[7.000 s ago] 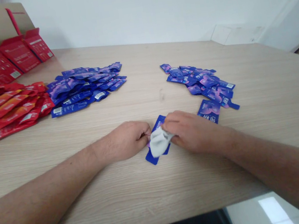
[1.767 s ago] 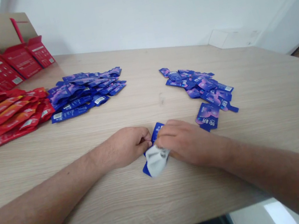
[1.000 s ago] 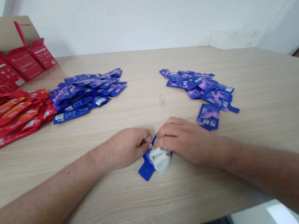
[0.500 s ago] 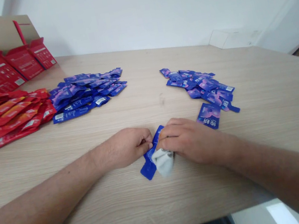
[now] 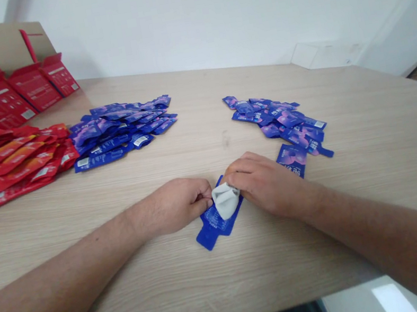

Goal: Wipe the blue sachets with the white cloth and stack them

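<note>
Because the blue foil sachet (image 5: 213, 233) looked thin, light, limp and probably slippery, it was best taken by its flat tab; it lay on the wooden table (image 5: 232, 291) between both hands. A white cloth (image 5: 225, 200) was clamped by the right hand (image 5: 268, 184) against the sachet, while the left hand (image 5: 177, 205) was curled at its edge, though whether it was gripped could not be told.
</note>
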A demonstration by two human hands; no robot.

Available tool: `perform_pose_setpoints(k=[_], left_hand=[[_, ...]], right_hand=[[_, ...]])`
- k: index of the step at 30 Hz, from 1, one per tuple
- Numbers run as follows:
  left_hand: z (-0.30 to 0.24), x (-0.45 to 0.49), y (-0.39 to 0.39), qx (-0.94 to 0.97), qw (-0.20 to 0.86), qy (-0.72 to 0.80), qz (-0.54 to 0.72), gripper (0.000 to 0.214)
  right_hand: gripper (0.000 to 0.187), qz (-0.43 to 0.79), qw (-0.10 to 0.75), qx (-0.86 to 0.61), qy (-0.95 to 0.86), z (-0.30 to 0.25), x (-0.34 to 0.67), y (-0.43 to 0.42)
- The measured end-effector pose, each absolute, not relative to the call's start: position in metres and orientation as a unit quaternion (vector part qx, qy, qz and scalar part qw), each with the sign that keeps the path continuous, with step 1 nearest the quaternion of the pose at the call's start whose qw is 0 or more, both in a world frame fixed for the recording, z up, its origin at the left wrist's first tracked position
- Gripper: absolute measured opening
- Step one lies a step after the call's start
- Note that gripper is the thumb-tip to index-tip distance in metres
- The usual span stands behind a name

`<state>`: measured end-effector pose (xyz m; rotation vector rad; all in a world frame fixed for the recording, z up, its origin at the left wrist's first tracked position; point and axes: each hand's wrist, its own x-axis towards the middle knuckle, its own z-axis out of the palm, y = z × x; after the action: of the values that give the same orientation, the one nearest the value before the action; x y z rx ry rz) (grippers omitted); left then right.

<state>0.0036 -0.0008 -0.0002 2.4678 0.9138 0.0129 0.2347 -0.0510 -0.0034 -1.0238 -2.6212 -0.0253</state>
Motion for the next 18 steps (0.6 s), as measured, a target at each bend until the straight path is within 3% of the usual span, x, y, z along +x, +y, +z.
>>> perform_pose_setpoints(k=[5, 11, 18], left_hand=[[-0.002, 0.0029, -0.0004, 0.909, 0.251, 0.333, 0.003, 0.019], [-0.0021, 0.0031, -0.0005, 0.907, 0.249, 0.339, 0.001, 0.018], [-0.0028, 0.0028, -0.0003, 0.906, 0.259, 0.335, 0.007, 0.018]], right_hand=[[0.02, 0.015, 0.121, -0.276, -0.953, -0.0026, 0.2295, -0.0585], [0.018, -0.007, 0.162, -0.374, -0.913, -0.0066, 0.2345, -0.0492], [0.02, 0.018, 0.114, -0.308, -0.944, -0.0035, 0.2313, -0.0555]])
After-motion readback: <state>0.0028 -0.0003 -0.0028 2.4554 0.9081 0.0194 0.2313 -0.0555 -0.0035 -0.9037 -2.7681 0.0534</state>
